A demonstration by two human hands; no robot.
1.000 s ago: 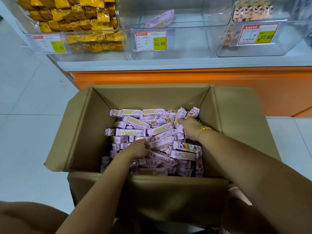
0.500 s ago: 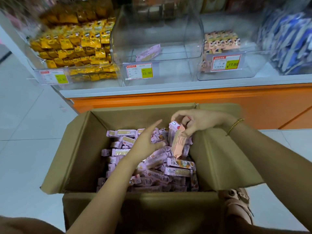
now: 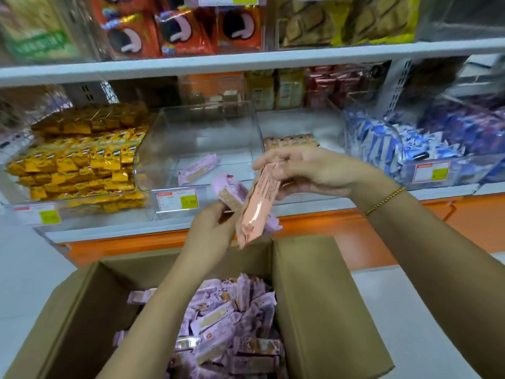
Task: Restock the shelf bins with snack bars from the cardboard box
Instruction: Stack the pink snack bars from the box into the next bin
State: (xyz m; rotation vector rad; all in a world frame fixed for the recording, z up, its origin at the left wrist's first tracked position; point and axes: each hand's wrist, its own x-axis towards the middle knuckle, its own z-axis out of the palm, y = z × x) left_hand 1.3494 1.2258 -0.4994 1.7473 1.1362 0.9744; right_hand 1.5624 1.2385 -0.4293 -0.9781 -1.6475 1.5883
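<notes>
Right hand (image 3: 314, 173): the grip pinches a salmon-pink bar (image 3: 254, 212) by its top end. It is now at centre frame, higher than half a second ago.
Left hand (image 3: 210, 231): the grip clasps a lilac bar (image 3: 231, 194). It was low over the pile and is now up beside the right.
Cardboard box (image 3: 308, 296): lower centre, with heaped snack bars (image 3: 226, 318) inside.
Clear bin (image 3: 196, 138): behind the hands, with a single bar (image 3: 197, 169) on its floor as before.
View: tilted upward.
</notes>
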